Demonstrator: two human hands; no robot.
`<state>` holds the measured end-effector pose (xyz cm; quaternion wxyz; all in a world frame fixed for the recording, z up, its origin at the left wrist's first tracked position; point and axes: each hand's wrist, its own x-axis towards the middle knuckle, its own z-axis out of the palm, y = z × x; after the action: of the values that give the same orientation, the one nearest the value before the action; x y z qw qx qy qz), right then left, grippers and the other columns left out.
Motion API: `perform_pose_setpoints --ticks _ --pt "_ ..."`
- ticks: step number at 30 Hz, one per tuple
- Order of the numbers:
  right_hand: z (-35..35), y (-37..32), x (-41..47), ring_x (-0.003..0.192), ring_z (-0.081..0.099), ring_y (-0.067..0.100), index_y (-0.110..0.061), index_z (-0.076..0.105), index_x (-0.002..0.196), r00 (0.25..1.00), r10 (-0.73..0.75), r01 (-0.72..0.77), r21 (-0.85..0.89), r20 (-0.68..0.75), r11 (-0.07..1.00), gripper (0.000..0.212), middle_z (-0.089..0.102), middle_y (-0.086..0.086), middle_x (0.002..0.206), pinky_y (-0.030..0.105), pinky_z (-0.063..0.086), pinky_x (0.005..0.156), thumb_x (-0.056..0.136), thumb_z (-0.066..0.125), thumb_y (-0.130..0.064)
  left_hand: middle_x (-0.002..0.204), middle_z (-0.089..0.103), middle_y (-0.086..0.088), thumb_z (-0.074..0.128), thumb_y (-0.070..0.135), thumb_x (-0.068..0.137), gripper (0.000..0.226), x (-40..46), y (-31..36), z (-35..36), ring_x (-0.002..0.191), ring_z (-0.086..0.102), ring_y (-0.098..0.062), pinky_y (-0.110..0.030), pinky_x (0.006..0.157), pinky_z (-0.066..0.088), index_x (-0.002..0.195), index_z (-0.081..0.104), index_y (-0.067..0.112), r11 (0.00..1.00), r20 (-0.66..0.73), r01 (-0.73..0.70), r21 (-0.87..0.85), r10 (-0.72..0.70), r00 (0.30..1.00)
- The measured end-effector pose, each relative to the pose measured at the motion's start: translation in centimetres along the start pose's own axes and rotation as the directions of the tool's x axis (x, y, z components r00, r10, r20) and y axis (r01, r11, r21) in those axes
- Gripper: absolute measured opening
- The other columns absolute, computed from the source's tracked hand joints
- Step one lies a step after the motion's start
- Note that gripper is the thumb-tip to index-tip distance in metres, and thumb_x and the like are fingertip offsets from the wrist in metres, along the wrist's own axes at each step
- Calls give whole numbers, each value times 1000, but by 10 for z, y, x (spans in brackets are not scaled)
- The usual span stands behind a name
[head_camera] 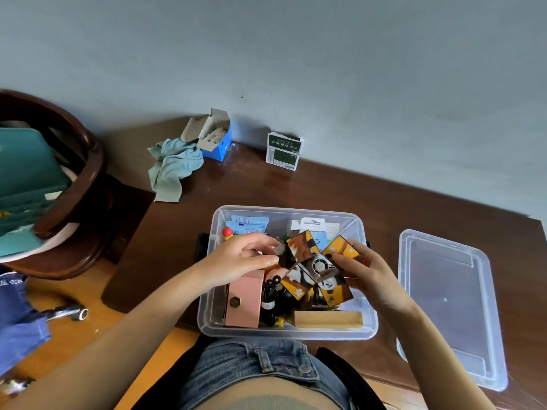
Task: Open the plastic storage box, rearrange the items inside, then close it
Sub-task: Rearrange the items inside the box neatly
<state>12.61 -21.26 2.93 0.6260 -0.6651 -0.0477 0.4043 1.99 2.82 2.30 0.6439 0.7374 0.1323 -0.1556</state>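
The clear plastic storage box [207, 309] stands open on the dark wooden table, just in front of me. Its clear lid [450, 306] lies flat on the table to the right. Inside are a pink box [245, 300], a wooden block [328, 319], black cables [269, 303], blue packets [248, 224] and a red-capped bottle [227, 233]. My right hand [370, 276] grips an orange and brown folding picture cube [316, 267] with a panda print, held spread over the box. My left hand [242, 261] is over the box's left part, its fingers pinching something small and grey by the cube.
A crumpled teal cloth [174, 167], an open blue carton [214, 137] and a green and white box [283, 150] sit at the table's back by the wall. A dark wooden chair [74, 184] with teal items stands left. A metal tool [69, 312] lies on the orange floor.
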Motion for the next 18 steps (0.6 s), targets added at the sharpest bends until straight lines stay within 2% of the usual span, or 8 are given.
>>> perform_pose_setpoints --ticks 2,6,10,12,14,15,17,18 --pt "-9 4 -7 86 70 30 -17 68 104 1000 12 -15 110 24 994 29 70 15 98 37 58 69 75 69 -24 113 65 1 65 23 88 29 0 1 4 105 62 -5 -21 91 50 116 59 27 999 57 34 -8 -33 998" --pt "-5 21 -20 104 64 34 -6 54 126 995 -4 -31 332 102 943 50 64 19 117 40 56 72 80 65 -25 106 69 9 64 35 88 27 3 7 27 104 63 -10 -24 91 48 115 58 37 996 169 73 -46 -65 983" --pt "12 34 -23 115 56 38 -5 46 134 993 -74 30 402 94 915 47 55 23 129 47 51 82 92 50 -26 99 67 25 65 52 83 20 4 21 41 95 60 9 -10 83 44 101 57 54 999 207 29 20 -32 978" --pt "15 36 -21 121 50 40 -6 45 135 995 -81 44 440 66 897 44 51 25 134 51 47 90 95 44 -25 110 64 23 70 45 81 32 8 22 43 103 56 11 -4 88 40 106 53 53 1000 188 19 25 -23 982" --pt "18 34 -20 124 47 41 -6 44 136 996 -77 43 485 50 873 49 48 27 136 51 47 90 92 49 -26 115 57 28 73 37 81 42 11 22 44 105 51 16 3 86 34 111 48 52 998 194 7 63 -19 981" --pt "19 33 -20 123 48 41 -6 44 136 996 -78 43 505 48 862 52 49 26 135 50 48 90 90 52 -27 116 55 28 73 35 81 44 12 21 46 107 51 12 2 89 35 115 48 47 994 206 -1 106 -21 978" --pt "21 30 -19 121 53 37 -7 48 133 995 -87 46 516 55 855 54 53 23 132 46 51 90 86 57 -30 121 57 16 73 36 81 44 16 18 50 113 54 -8 -20 101 42 121 52 33 981 228 -19 192 -26 973" --pt "21 29 -19 119 55 35 -8 50 132 995 -85 47 504 53 862 54 56 21 130 44 52 89 84 59 -31 123 58 12 74 35 81 46 17 18 52 113 55 -11 -27 103 43 121 53 29 979 223 -26 201 -19 975"
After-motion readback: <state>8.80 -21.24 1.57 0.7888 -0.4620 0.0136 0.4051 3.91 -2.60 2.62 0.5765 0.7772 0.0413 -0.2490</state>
